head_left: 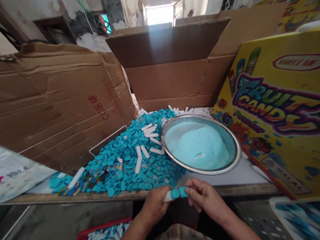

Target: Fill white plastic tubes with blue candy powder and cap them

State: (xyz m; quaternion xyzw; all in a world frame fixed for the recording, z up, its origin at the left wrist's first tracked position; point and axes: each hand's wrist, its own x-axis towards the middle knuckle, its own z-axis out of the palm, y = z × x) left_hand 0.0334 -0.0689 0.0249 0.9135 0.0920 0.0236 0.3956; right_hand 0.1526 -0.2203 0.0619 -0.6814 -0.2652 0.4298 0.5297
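In front of my body, above the table's near edge, my left hand (155, 201) is closed around a white plastic tube (168, 197) with a blue cap (175, 193) at its end. My right hand (207, 197) pinches a second blue cap (183, 192) between thumb and fingers, close beside the first; whether the two touch is hard to tell. Beyond my hands, a steel bowl (200, 172) holds light blue powder (202, 141) with a small white piece on top. A heap of blue caps (150, 170) spreads to its left, with loose white tubes (138, 161) lying on it.
Cardboard boxes (62, 100) wall off the left and back. A yellow printed candy box (280, 100) stands at right. Printed wrappers (97, 178) lie among the caps. Below the table are a red crate (105, 226) and a white bin (295, 210) with blue and white pieces.
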